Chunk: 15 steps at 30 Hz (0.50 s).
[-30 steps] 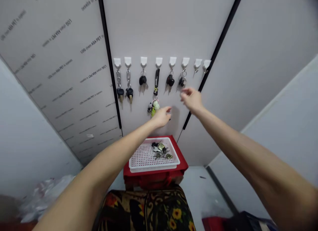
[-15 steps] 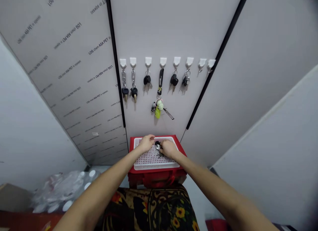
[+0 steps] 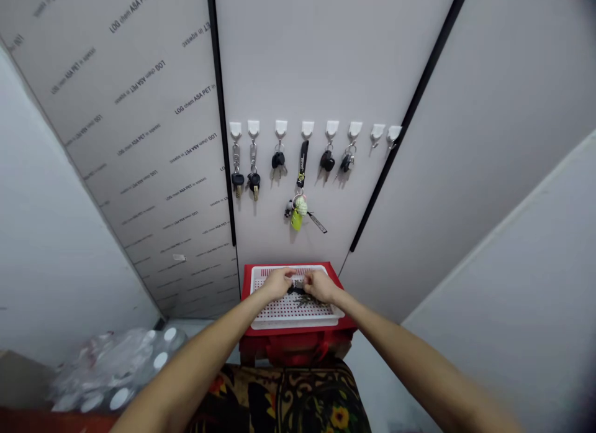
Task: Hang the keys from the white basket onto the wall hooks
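Observation:
Over a white perforated basket (image 3: 267,320), both hands work on a small bunch of keys (image 3: 307,301) with dark heads. My left hand (image 3: 278,282) is closed, thumb and fingers pinching the left end of the bunch. From the other side, my right hand (image 3: 320,286) grips it near the top, fingers bent together. The key blades hang or fan out below the right hand. Fine details such as the ring are too small to make out between the fingertips.
The basket rests on a red box (image 3: 298,346) against a grey cabinet door. Above, a row of white hooks (image 3: 307,129) carries several key sets (image 3: 327,161); two right-hand hooks (image 3: 377,132) hold none. Plastic-wrapped bottles (image 3: 116,364) lie lower left. A patterned cloth (image 3: 279,396) is nearest me.
My left hand has come in to the keys and now pinches them too. The right hand keeps its hold, and the keys have turned. The whole view has shifted slightly.

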Motion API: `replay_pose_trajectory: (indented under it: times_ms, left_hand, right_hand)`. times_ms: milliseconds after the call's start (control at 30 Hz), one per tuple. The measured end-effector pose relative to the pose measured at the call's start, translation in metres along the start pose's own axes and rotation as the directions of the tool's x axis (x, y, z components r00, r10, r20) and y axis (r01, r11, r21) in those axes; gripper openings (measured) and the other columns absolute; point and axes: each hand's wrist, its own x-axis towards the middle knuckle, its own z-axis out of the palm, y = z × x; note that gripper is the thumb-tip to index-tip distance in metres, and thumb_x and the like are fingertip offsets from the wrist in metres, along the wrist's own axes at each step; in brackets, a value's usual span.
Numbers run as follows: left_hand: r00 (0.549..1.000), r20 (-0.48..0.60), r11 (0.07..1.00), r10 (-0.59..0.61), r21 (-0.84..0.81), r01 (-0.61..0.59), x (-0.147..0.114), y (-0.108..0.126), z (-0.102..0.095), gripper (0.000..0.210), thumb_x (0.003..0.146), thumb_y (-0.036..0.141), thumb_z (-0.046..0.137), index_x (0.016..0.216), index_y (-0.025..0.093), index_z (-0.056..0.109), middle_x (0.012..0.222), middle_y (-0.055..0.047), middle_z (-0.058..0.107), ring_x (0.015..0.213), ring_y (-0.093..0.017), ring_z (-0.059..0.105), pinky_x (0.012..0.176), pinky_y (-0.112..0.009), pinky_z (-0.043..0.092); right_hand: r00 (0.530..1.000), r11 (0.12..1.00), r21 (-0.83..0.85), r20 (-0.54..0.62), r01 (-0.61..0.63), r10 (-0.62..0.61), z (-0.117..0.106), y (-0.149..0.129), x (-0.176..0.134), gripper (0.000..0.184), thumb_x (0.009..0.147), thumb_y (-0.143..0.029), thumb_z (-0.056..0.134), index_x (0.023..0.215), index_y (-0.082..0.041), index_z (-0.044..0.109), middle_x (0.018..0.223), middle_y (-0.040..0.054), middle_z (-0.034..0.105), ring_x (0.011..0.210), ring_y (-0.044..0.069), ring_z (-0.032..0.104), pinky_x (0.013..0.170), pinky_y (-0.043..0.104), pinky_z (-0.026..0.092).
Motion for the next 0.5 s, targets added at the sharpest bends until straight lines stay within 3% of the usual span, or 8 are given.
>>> replay_pose_trajectory:
  times_ms: [100, 267, 367, 500]
  left_hand:
    - [0.998, 0.042, 0.998, 0.046, 0.035, -0.047, -0.002, 0.002, -0.001, 0.039, 0.057, 0.004, 0.041, 0.093, 0.015, 0.051, 0.092, -0.005, 0.055, 0.081, -0.012, 0.049, 0.074, -0.022, 0.036]
    - [0.999, -0.007, 0.996, 0.046, -0.076, -0.046, 0.000, 0.008, 0.000, 0.037, 0.056, 0.012, 0.047, 0.093, 0.012, 0.049, 0.087, -0.005, 0.057, 0.074, -0.011, 0.051, 0.068, -0.020, 0.039]
    - [0.997, -0.013, 0.988, 0.079, -0.132, -0.080, 0.003, 0.017, -0.002, 0.023, 0.061, 0.017, 0.043, 0.080, 0.012, 0.054, 0.077, -0.003, 0.059, 0.068, -0.010, 0.051, 0.065, -0.020, 0.039]
    - [0.990, -0.109, 0.984, 0.093, -0.142, -0.108, 0.002, 0.038, -0.012, 0.020, 0.061, 0.019, 0.042, 0.074, 0.012, 0.056, 0.069, -0.001, 0.058, 0.063, -0.009, 0.050, 0.060, -0.019, 0.039]
  right_hand:
    - [0.999, 0.968, 0.249, 0.001, -0.035, 0.036, -0.010, 0.000, 0.003, 0.006, 0.053, -0.012, 0.041, 0.052, -0.014, 0.046, 0.043, -0.0044, 0.043, 0.042, 0.004, 0.036, 0.041, 0.015, 0.026]
    - [0.999, 0.811, 0.582, 0.013, -0.049, 0.051, -0.036, -0.006, 0.004, 0.003, 0.051, -0.013, 0.042, 0.048, -0.014, 0.042, 0.040, -0.0065, 0.039, 0.039, 0.003, 0.034, 0.040, 0.015, 0.027]
    - [0.998, 0.717, 0.695, 0.015, -0.057, 0.064, -0.054, -0.013, 0.000, 0.003, 0.051, -0.014, 0.042, 0.048, -0.014, 0.041, 0.039, -0.0063, 0.041, 0.038, 0.003, 0.034, 0.041, 0.015, 0.029]
    - [0.996, 0.677, 0.734, -0.024, -0.045, 0.092, -0.073, -0.020, -0.007, 0.002, 0.052, -0.014, 0.042, 0.050, -0.014, 0.040, 0.039, -0.0062, 0.042, 0.038, 0.003, 0.036, 0.042, 0.016, 0.031]
